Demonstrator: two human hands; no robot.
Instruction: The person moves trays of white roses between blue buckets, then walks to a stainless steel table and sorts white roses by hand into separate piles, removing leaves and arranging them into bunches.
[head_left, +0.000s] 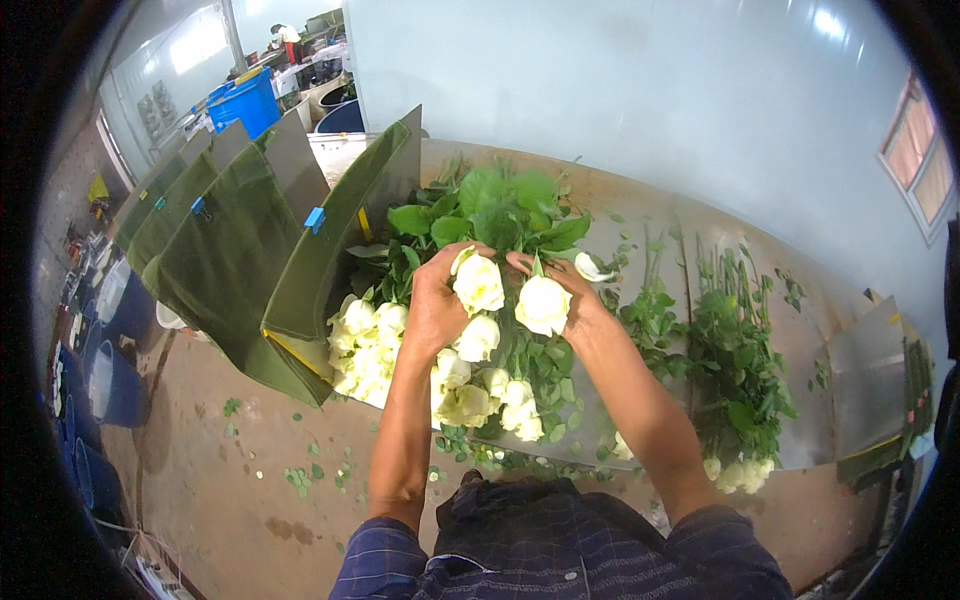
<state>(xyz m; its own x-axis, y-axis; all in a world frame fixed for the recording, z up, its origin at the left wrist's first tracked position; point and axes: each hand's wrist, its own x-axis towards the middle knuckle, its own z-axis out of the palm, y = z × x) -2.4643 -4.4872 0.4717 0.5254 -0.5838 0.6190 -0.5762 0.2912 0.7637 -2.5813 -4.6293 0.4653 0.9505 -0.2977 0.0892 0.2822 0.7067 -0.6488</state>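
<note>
My left hand (437, 300) is closed around the stem of a creamy white rose (478, 282), just beneath its bloom. Beside it, my right hand (574, 289) grips a second white rose (543, 305) by the neck, its head hanging toward me. The fingertips are partly hidden by blooms and leaves. Under and left of my hands lies a heap of white roses (367, 349), heads toward me. Their leafy green stems (495, 199) point to the far side of the metal table (600, 409). A loose white petal (592, 268) rests by my right hand.
Green cloth-covered metal dividers (225, 210) with blue clips stand at the left. Another rose bunch (739, 360) lies on the right, near a metal panel (866, 375). Blue buckets (120, 382) line the left floor, scattered with leaves (298, 480). A person (286, 41) stands far back.
</note>
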